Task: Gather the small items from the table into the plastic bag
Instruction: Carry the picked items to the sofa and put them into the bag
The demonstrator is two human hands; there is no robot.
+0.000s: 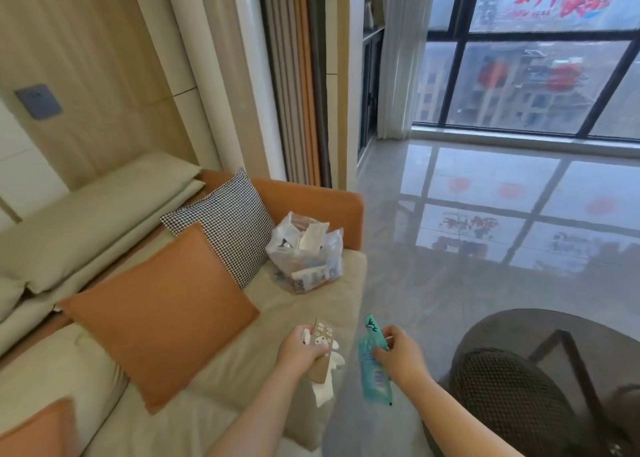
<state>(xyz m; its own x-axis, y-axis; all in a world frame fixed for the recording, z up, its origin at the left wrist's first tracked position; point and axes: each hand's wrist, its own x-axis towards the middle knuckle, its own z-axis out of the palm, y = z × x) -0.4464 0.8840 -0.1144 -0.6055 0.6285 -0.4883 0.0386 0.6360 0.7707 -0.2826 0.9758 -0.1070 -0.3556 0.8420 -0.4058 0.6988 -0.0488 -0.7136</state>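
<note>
A clear plastic bag holding several small packets sits open on the sofa's far end, against the orange armrest. My left hand grips a brown card packet together with white tissue-like pieces, above the sofa's front edge. My right hand holds teal sachets that hang down from its fingers, beside the left hand. Both hands are well short of the bag, nearer to me.
An orange cushion and a houndstooth cushion lean on the beige sofa left of the bag. A dark round table and a mesh chair stand at the lower right. Glossy floor stretches toward the window.
</note>
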